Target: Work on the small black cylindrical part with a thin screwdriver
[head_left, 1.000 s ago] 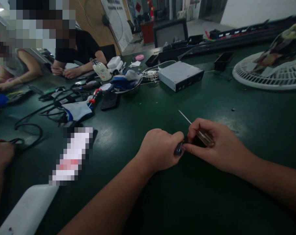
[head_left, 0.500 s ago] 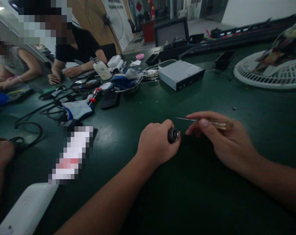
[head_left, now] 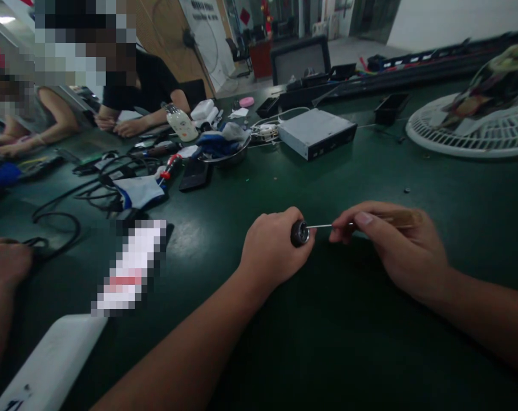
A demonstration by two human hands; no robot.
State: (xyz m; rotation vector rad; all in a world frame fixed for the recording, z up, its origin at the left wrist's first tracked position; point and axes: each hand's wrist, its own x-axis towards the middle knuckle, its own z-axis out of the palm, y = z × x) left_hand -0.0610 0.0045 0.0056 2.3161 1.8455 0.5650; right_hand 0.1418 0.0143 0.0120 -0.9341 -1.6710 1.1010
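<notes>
My left hand (head_left: 274, 245) is wrapped round a dark cylindrical part (head_left: 300, 233), whose round open end with a metal rim faces right. Most of the part is hidden in the fist. Between the thumb and fingers of my right hand (head_left: 396, 245) is a thin metal tool (head_left: 321, 226) with a light brown handle. Its tip points left and meets the rim of the cylinder's open end. Both hands are held above the dark green table (head_left: 259, 194).
A silver drive box (head_left: 316, 132) lies behind my hands, and a white fan grille (head_left: 468, 134) is at the right. Cables, a red screwdriver (head_left: 170, 166) and a metal bowl (head_left: 227, 158) are at the left. Other people's hands rest along the table's left side.
My right hand has brought the tool's tip lower, from just above the cylinder to its open end. My left hand keeps its hold, with the cylinder turned slightly.
</notes>
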